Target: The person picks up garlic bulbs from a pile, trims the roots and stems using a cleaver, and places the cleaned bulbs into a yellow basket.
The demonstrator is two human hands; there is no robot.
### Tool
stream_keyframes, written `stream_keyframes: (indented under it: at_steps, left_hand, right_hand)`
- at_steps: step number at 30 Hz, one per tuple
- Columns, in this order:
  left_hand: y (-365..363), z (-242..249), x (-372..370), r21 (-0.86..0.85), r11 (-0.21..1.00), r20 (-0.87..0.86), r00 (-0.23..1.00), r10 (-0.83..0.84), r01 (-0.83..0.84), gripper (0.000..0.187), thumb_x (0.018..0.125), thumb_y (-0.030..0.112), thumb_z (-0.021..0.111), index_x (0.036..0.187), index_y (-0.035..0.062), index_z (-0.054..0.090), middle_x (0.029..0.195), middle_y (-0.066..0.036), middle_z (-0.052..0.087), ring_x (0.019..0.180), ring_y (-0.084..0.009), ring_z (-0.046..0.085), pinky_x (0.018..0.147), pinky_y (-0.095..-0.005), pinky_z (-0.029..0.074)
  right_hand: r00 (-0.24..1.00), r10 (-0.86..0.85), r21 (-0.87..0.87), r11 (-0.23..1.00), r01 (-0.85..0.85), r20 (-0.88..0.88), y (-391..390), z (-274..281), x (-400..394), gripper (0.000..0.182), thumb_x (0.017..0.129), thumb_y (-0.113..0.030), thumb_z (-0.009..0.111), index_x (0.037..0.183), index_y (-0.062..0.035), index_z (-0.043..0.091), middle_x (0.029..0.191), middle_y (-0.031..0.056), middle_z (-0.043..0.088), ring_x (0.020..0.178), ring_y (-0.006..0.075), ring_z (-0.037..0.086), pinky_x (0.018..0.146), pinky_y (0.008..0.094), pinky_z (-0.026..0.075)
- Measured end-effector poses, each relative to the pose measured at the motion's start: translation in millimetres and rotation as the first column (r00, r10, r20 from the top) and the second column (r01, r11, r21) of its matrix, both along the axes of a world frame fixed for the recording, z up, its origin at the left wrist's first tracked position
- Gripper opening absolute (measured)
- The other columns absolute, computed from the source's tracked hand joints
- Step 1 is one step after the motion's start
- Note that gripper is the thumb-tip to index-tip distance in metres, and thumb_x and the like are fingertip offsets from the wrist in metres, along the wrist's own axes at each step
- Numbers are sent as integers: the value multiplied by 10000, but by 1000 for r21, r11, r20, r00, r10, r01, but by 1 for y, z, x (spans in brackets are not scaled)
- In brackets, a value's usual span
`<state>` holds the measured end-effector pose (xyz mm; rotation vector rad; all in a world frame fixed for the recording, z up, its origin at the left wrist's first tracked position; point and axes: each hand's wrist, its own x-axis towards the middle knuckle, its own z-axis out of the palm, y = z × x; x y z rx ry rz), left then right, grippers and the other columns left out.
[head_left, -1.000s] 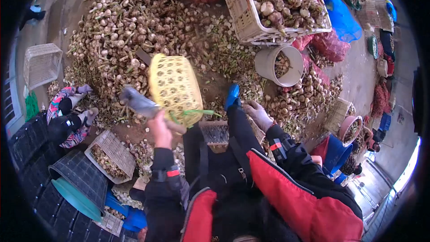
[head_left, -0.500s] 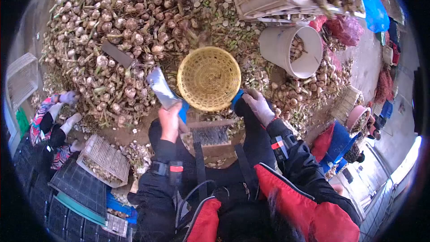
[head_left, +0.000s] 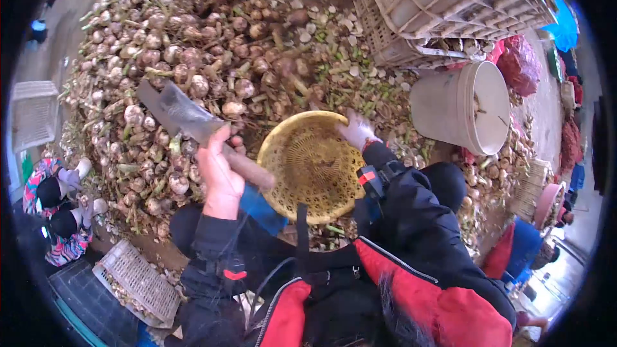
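My left hand (head_left: 222, 170), bare, is closed around the wooden handle of a cleaver (head_left: 186, 109). The cleaver's wide metal blade points away to the upper left, over the garlic pile. A yellow woven plastic basket (head_left: 302, 180) sits between my legs, with no garlic visible in it. My right hand (head_left: 358, 131), in a pale glove, grips the basket's far right rim; its fingertips are partly hidden. A large heap of garlic bulbs (head_left: 186, 58) with stems spreads in front of me. Close to the blade's tip, a dark flat strip (head_left: 152, 97) lies on the heap.
A white bucket (head_left: 443, 106) lies tipped at the right, near stacked crates (head_left: 450, 0) and a red mesh sack (head_left: 519, 64). Cut stem pieces (head_left: 334, 45) litter the ground. At left, a co-worker in patterned sleeves (head_left: 67, 244) sits by a pale crate (head_left: 138, 283).
My right hand has moved from beside my knee onto the basket rim. The basket sits nearer my body. My left hand has swung the cleaver out to the left. My view has shifted.
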<state>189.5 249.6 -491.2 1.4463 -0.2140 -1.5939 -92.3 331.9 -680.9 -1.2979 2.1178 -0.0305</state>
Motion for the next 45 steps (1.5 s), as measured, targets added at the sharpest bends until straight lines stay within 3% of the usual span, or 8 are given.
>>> stream_keyframes:
  at_steps: [1,9,12,17,22,33,39,45]
  left_hand:
    - [8,6,-3,-72,997,13,1000,-5,6,167,783,106,631,931,65,563,807,-16,574,643,-126,542,539,-261,431]
    - [99,35,29,-342,936,245,969,7,80,139,743,51,645,859,21,575,726,-28,568,550,-121,519,501,-252,433]
    - [134,57,61,-349,935,94,991,95,-56,160,748,62,637,883,25,560,714,-27,552,575,-122,514,510,-255,441]
    - [155,85,92,-412,908,48,994,101,-72,139,744,37,619,861,43,545,729,-27,544,594,-127,514,537,-256,434]
    - [141,79,91,-537,834,46,983,177,-125,168,730,5,619,869,42,533,809,-47,563,661,-129,525,589,-262,434]
    - [137,60,95,-385,921,18,997,69,-57,155,745,13,611,843,68,504,846,-45,556,669,-121,495,606,-268,407]
    - [126,10,93,-142,988,142,987,77,-56,167,729,-8,580,851,70,497,825,-29,528,667,-118,479,602,-270,394]
    - [123,24,86,-39,999,47,998,36,-34,136,726,41,568,823,66,476,815,-38,499,648,-106,450,573,-253,376]
  right_hand:
    - [996,-42,98,995,35,73,7,3,12,739,759,-410,608,1366,-107,315,1354,177,388,1226,371,393,983,509,331]
    - [975,-169,-137,979,150,-142,82,52,58,703,736,-368,638,1325,-107,356,1343,174,374,1229,363,366,992,536,281]
    - [843,-97,-314,945,-89,-530,117,56,81,688,751,-417,605,1322,-101,386,1398,166,310,1253,370,331,996,545,272]
    - [869,491,-17,870,-493,-59,169,44,152,690,740,-443,580,1322,-116,407,1351,179,398,1202,344,426,965,500,349]
    - [858,513,134,851,-507,-8,199,59,171,679,736,-463,575,1297,-108,434,1346,186,387,1218,369,389,990,523,306]
    - [961,88,-448,871,-202,-262,-11,38,64,634,735,-355,630,1275,-93,427,1363,147,367,1210,380,384,983,541,303]
    - [861,493,-205,836,-508,-125,5,17,40,563,786,-294,575,1318,-197,418,1207,164,522,1144,386,448,975,467,351]
    - [863,503,101,862,-497,-48,43,1,-29,433,819,-232,523,1246,-162,507,1072,163,580,1053,335,522,900,439,417]
